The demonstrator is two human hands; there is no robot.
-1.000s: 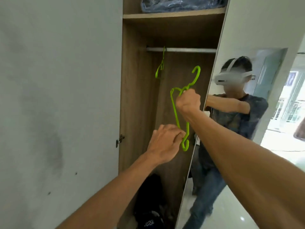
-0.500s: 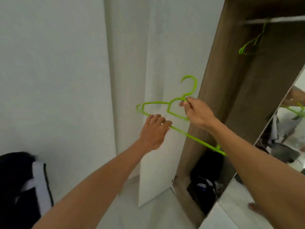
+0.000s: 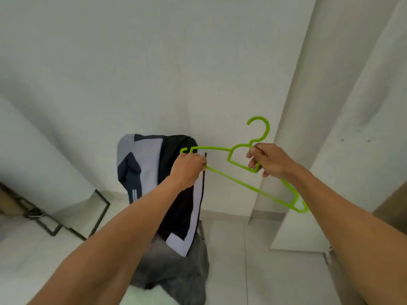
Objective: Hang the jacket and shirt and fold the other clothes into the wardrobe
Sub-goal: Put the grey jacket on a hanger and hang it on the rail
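Observation:
A lime-green plastic hanger [image 3: 240,181] is held in the air in front of me, hook pointing up. My right hand [image 3: 267,160] grips it at the neck below the hook. My left hand [image 3: 189,167] grips its left end on the bottom bar. Just behind my left hand, a black and white jacket [image 3: 141,168] hangs draped over a chair back, reaching down past my forearm. A grey garment [image 3: 176,271] lies in a heap below the jacket. The wardrobe interior is out of view.
White walls fill the background. A white wardrobe door [image 3: 343,150] stands open on the right, with a strip of brown wood [image 3: 394,208] at the far right edge. A black metal frame [image 3: 72,214] lies on the pale floor at the left.
My view has swung left, away from the wardrobe interior toward the chair with the jacket. The hanger came away from the rail and turned level, both hands staying on it.

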